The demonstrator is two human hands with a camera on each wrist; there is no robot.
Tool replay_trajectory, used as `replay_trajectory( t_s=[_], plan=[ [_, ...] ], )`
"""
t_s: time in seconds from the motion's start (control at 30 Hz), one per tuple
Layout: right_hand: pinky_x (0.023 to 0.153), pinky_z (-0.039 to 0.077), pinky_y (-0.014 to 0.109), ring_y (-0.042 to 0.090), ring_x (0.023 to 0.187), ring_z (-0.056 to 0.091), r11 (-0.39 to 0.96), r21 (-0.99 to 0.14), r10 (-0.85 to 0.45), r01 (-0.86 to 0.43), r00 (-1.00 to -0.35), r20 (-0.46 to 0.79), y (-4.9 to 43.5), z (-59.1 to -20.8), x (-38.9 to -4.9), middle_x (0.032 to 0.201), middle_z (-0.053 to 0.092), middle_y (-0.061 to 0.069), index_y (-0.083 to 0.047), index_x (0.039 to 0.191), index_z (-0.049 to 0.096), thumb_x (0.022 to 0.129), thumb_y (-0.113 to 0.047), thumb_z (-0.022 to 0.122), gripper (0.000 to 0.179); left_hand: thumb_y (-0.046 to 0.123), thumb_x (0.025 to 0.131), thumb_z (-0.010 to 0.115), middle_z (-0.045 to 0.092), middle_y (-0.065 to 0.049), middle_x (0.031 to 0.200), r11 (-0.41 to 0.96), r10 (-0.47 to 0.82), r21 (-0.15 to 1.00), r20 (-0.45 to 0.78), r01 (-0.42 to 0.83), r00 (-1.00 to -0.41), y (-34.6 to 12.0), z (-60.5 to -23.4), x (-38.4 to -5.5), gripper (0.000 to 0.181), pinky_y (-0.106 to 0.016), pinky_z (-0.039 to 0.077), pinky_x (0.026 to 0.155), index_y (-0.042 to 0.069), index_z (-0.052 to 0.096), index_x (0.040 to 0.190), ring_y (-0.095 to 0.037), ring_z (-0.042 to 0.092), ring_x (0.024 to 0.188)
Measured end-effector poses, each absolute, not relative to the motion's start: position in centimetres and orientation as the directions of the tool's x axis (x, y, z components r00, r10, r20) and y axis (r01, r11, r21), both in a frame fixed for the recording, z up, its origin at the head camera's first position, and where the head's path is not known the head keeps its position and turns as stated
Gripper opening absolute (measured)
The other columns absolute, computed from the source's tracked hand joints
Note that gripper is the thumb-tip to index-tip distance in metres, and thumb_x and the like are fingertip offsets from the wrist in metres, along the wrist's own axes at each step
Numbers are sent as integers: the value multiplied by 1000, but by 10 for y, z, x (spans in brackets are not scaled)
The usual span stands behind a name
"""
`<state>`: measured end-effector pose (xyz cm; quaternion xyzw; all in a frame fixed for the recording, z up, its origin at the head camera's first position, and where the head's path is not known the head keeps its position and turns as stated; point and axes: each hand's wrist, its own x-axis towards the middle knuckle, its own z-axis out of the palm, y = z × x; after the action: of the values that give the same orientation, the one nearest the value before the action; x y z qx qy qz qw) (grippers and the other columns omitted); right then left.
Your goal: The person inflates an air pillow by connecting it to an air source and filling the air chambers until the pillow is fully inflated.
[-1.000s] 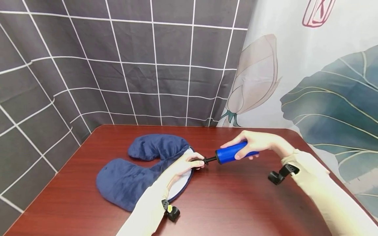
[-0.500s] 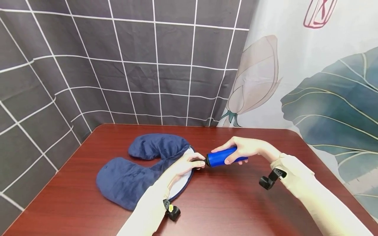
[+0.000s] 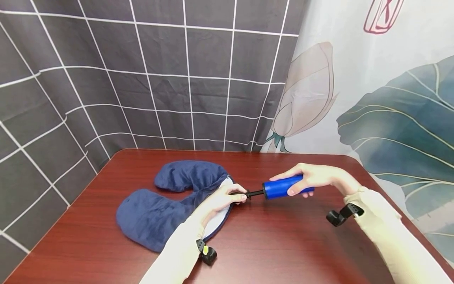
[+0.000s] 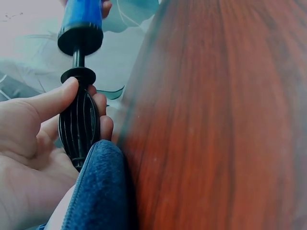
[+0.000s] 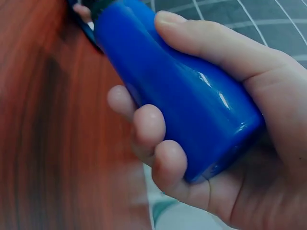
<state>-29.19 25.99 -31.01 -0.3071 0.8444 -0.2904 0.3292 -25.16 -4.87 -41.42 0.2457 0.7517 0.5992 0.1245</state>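
Observation:
A blue hand pump (image 3: 281, 188) with a black plunger rod lies between the two hands. My right hand (image 3: 313, 177) grips its blue barrel, fingers and thumb wrapped round it in the right wrist view. My left hand (image 3: 221, 199) holds the black ribbed handle (image 4: 79, 127), thumb near its collar. Between handle and barrel a stretch of the rod (image 3: 256, 193) shows. Under the left hand and forearm rests a navy U-shaped neck pillow (image 3: 152, 217), its zipped edge parted to show white lining (image 3: 214, 225). Any joint between pump and pillow is hidden.
The reddish-brown wooden table (image 3: 283, 244) carries the pillow. Behind it hangs a dark grid-patterned curtain (image 3: 159, 79), with a pale floral curtain (image 3: 390, 98) on the right. Black wrist cameras (image 3: 344, 215) stick out from both sleeves.
The right hand pushed the barrel left against the handle, then drew it back right, so the rod shows again. The left hand and the pillow stayed nearly still.

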Motion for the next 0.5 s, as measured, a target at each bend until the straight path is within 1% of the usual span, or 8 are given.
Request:
replay_trajectory(
  t_s=[0.07,0.13,0.23,0.3,0.4,0.5],
  plan=[
    [51,54,34,18,57,61,633,-711,-711,-306,-593,-377,276,-308,-292,112,62,16,-25,147,48,92,-22,69,59,3,91,63,68,-13,85,168,520,962,101,218,-848,-48,-413,-251,23,-20,48,71,-13,63,108,-4,56,73],
    [50,54,35,17,57,62,615,-733,-717,-289,-592,-368,293,-305,-291,108,64,17,-20,148,47,93,-18,66,58,4,92,63,69,-15,85,169,526,960,104,224,-844,-47,-413,-252,23,-19,48,70,-13,63,108,-4,56,73],
    [50,55,36,15,60,63,583,-773,-729,-252,-582,-360,313,-301,-291,105,64,24,-13,149,44,95,-12,60,55,3,92,62,69,-20,87,170,534,958,107,230,-839,-47,-414,-253,23,-18,48,71,-13,62,108,-2,56,74],
    [50,55,34,14,61,63,572,-786,-729,-235,-584,-357,319,-298,-290,106,64,26,-10,149,43,96,-10,58,55,2,92,61,69,-23,88,160,539,960,111,231,-835,-48,-416,-254,24,-17,48,71,-14,61,108,0,57,74],
    [50,55,33,14,59,63,591,-771,-710,-235,-605,-360,320,-295,-290,104,65,26,-11,147,46,95,-11,60,54,2,92,61,69,-22,87,152,545,961,113,230,-831,-49,-416,-254,24,-17,48,71,-15,61,109,0,57,74],
    [49,54,33,13,56,62,621,-736,-690,-268,-633,-351,316,-291,-291,105,66,20,-14,146,49,94,-14,63,53,2,92,61,68,-22,87,149,546,959,122,240,-829,-50,-415,-254,24,-17,48,71,-15,62,109,-1,57,74]
  ],
)
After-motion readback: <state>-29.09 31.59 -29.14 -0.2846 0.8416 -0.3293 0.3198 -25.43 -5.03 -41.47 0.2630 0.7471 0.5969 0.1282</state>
